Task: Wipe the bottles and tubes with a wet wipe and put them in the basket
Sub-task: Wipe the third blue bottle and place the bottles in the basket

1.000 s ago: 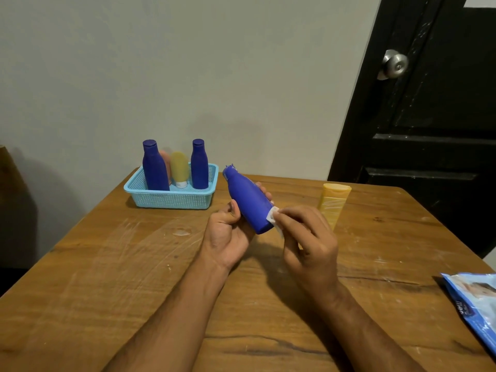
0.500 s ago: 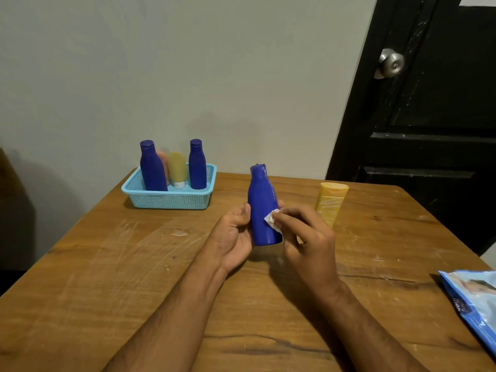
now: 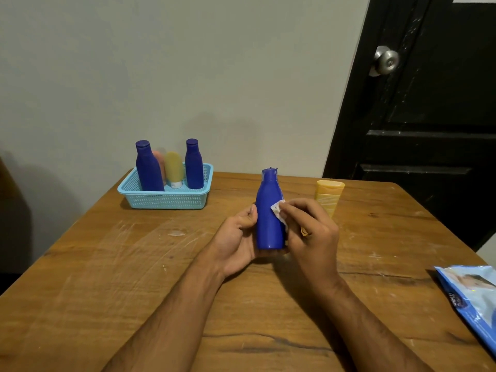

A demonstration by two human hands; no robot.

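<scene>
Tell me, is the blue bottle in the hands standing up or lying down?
Standing up. The blue bottle has its cap on top and its base below, gripped by the left hand, while the right hand presses a wipe on it.

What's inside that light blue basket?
The basket holds two blue bottles, a yellow tube and a pinkish tube, mostly hidden behind the left bottle.

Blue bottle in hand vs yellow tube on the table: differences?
The blue bottle is held upright in the left hand while the right hand presses a wipe on it; the yellow tube lies untouched on the table. The bottle has a narrow neck; the tube's cap end is wide. Both remain outside the basket.
</scene>
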